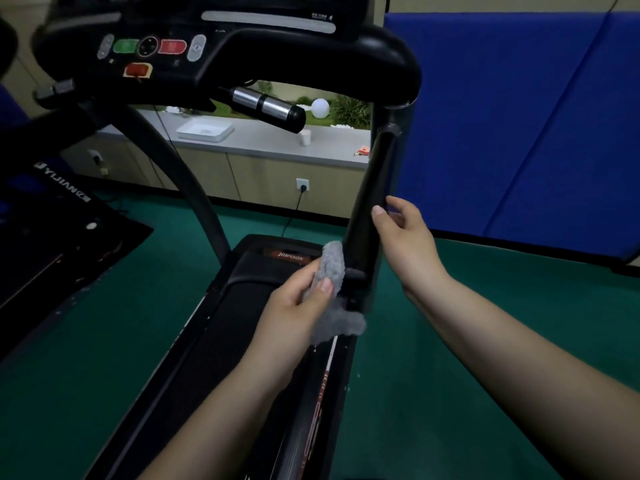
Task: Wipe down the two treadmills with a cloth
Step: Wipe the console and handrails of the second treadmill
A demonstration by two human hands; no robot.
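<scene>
So I've got the cloth (332, 271) bunched in my left hand (298, 303), thumb pinching it on top, pressed against the near-left face of the right post (370, 202) on this treadmill (242, 323). The post's long axis runs steeply up and far toward the console, so I reckon the wipe follows that line. My right hand (405, 237) is on the other side of the post, higher up, fingers loosely curled beside it; I can't tell if it actually touches, and it's holding nothing. Left hand's clearly the working one. Second treadmill (52, 220) sits off to the left, well apart.
</scene>
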